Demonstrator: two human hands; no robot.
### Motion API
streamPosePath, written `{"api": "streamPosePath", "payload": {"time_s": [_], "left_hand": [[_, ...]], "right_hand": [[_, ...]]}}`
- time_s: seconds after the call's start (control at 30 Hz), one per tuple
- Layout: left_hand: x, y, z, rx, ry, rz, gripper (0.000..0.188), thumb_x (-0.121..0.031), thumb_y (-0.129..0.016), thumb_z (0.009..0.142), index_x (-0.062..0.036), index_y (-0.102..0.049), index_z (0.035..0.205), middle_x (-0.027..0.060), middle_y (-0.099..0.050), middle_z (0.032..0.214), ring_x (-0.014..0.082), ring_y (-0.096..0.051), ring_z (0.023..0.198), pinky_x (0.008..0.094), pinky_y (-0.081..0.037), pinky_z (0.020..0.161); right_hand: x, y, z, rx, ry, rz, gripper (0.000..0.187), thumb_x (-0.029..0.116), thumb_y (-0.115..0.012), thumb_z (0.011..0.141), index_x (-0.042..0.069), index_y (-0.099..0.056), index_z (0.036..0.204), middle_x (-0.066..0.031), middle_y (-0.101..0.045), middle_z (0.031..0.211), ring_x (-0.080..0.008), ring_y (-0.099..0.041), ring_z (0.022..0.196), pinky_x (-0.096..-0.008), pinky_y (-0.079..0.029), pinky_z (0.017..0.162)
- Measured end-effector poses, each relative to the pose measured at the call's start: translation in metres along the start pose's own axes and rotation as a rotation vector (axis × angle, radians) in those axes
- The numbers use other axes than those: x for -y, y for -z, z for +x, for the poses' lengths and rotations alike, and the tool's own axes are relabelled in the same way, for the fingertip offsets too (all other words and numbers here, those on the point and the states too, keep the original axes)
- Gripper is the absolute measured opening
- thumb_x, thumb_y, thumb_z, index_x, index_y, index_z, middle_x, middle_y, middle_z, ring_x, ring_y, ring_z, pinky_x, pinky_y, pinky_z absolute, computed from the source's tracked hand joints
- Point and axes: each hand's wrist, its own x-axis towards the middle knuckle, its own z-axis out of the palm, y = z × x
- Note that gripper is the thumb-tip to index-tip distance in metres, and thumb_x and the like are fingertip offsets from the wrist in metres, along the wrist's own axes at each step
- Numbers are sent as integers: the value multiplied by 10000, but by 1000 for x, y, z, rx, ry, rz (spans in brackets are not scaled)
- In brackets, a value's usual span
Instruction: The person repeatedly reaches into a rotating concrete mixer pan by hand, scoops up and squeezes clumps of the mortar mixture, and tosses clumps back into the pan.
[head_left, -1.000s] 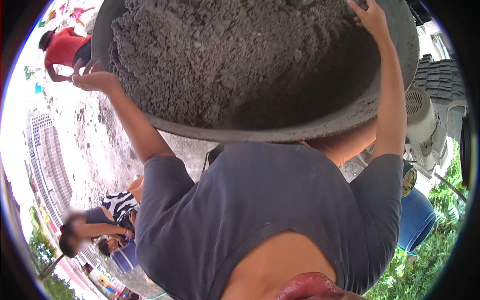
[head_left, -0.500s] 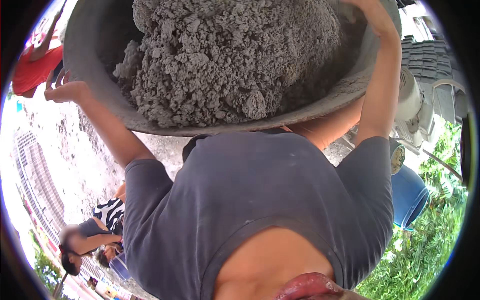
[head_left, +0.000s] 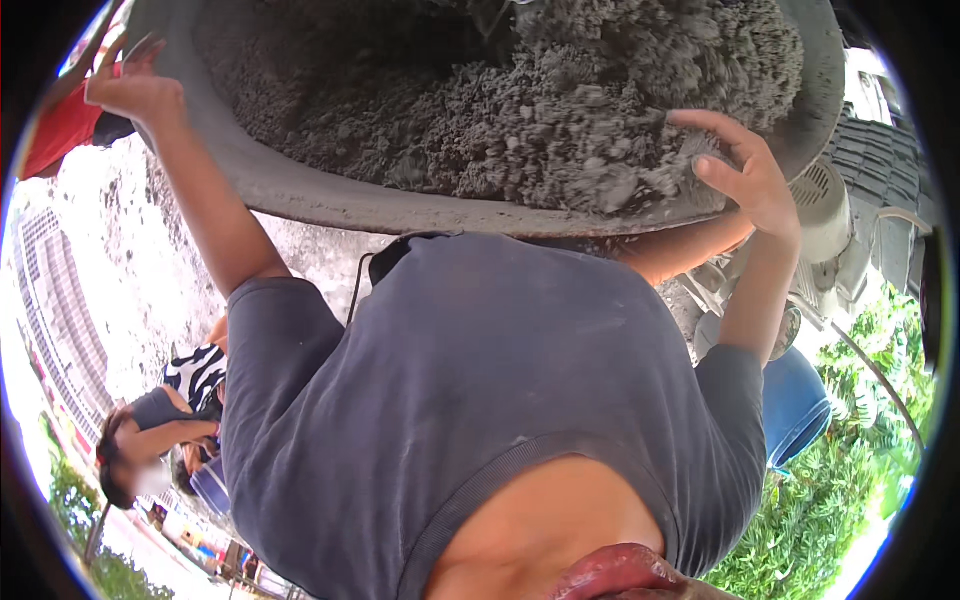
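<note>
A broad grey mixing pan [head_left: 300, 195], heaped with damp, crumbly cement mix [head_left: 520, 110], rides overhead above the person's dark shirt [head_left: 480, 400], its load piled toward the right rim. It looks heavy, rigid and gritty, best held at opposite rims. The left hand [head_left: 135, 85] rests open-fingered at the left rim; the right hand [head_left: 745, 175], fingers spread, braces the right rim.

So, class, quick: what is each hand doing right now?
Left hand: open, fingers spread, against the pan rim.
Right hand: open, resting on the pan's rim beside the cement mix.
</note>
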Motion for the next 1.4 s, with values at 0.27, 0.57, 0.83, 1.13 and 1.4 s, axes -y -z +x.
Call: {"api": "streamPosePath", "payload": {"time_s": [0.27, 0.57, 0.83, 1.13, 1.4], "left_hand": [[-39, -58, -77, 1065, 235, -113, 421, -398, -387, 992, -39, -592, 1070, 114, -562, 1099, 125, -604, 770, 250, -489, 657], [3, -111, -240, 2320, -5, 445, 341, -254, -445, 939, -56, -632, 1143, 117, -557, 1210, 270, -525, 1152, 376, -408, 1004], [33, -151, -348, 2526, -802, 156, 302, -323, -579, 812, -179, -697, 1050, 125, -454, 1341, 308, -445, 1234, 459, -425, 985], [27, -149, -334, 2427, -460, 658, 421, -482, -419, 894, -185, -523, 1174, 145, -448, 1136, 285, -516, 945, 429, -410, 845], [-61, -132, -264, 2374, 816, 192, 579, -547, -188, 944, -115, -427, 1246, 145, -427, 1246, 272, -426, 1098, 470, -324, 1010]], "right_hand": [[-21, -10, 5, -273, -81, -173, 408, 288, -681, 862, 67, -614, 1198, -66, -631, 1139, -149, -534, 1088, -291, -359, 996], [-23, -13, 2, -509, -25, -195, 405, 276, -679, 865, 43, -620, 1191, -85, -625, 1190, -182, -540, 1132, -307, -342, 1025], [-19, -20, 5, -590, -47, -253, 416, 278, -698, 850, 41, -618, 1183, -106, -647, 1152, -195, -574, 1091, -316, -388, 988], [-14, -23, 3, -604, -63, -348, 376, 234, -683, 853, 54, -624, 1178, -104, -660, 1135, -203, -594, 1082, -319, -409, 968], [31, -21, 2, -704, 33, -255, 365, 230, -639, 880, 57, -612, 1200, -63, -634, 1150, -164, -566, 1044, -286, -411, 940]]}}
